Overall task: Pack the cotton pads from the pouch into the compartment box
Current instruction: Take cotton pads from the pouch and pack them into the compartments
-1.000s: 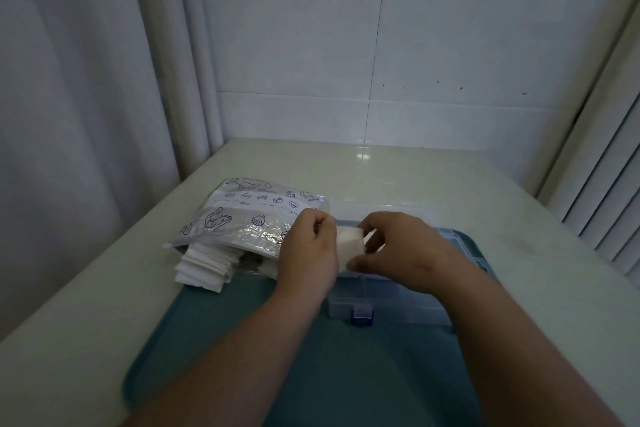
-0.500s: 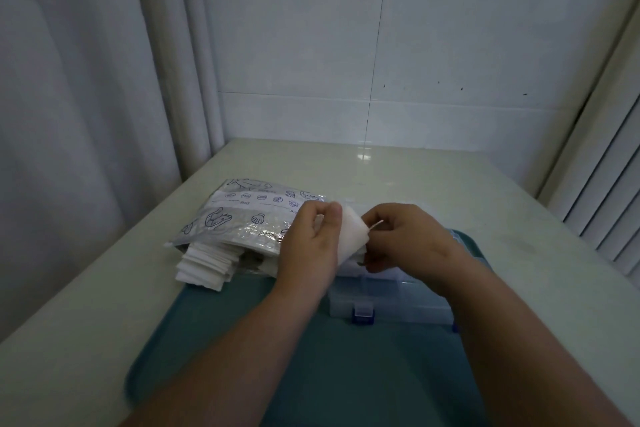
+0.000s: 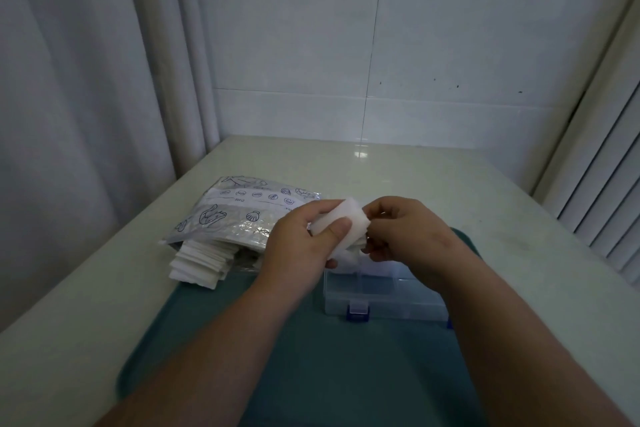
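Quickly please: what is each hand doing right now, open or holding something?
Left hand: holds the cotton pads, thumb pressed on top.
Right hand: fingers curled, pinching the right edge of the same pads.

A stack of pads [image 3: 346, 224] is held above the box [image 3: 382, 298] by the left hand [image 3: 298, 246], thumb pressed on top, and pinched by the right hand [image 3: 405, 236]. The box sits on a mat [image 3: 311, 367]. The pouch [image 3: 239, 215], pads spilling out, lies on the tabletop [image 3: 433, 180].
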The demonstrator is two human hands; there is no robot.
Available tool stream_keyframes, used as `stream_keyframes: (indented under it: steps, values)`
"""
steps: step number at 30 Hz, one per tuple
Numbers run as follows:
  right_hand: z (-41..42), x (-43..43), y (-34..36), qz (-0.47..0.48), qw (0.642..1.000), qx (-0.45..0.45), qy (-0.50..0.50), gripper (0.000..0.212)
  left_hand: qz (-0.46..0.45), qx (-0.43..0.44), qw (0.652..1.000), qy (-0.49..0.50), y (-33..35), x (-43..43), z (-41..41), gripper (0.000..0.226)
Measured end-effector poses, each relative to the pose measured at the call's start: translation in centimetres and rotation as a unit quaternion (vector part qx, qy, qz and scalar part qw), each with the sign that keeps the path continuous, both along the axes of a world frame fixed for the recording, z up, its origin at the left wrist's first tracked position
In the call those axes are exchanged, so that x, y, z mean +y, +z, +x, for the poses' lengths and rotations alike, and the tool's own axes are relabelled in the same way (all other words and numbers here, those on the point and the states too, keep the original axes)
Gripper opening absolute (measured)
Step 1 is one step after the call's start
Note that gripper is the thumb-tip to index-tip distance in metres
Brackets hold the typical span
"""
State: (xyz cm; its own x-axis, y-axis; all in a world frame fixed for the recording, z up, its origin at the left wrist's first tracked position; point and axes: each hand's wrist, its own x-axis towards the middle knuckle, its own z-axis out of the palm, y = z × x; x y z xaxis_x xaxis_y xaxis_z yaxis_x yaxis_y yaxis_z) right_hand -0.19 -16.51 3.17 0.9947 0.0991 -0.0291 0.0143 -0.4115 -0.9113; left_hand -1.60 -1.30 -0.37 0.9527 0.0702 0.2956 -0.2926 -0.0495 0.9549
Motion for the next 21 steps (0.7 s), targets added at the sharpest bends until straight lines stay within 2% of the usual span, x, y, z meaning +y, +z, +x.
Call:
stream_keyframes:
  steps: [4,9,17,21]
  values:
    - [0.01,0.07,-0.1,0.002,1.0,0.004,0.012,0.013,-0.004,0.007,1.0,0.016,0.07,0.07,0.05,0.026]
    - [-0.27,-0.06,0.01,0.01,0.995,0.025,0.095,0.034,-0.034,0.017,0.999,0.037,0.14,0.21,0.09,0.023]
    - [-0.43,0.19,-0.06,0.085,0.991,0.038,0.092,0.022,-0.05,0.028,0.998,0.036,-0.1,0.31,0.31,0.016]
    - [-0.43,0.26,-0.09,0.076,0.994,0.021,0.071,0.017,0.022,-0.039,0.996,0.073,-0.18,0.57,0.39,0.022]
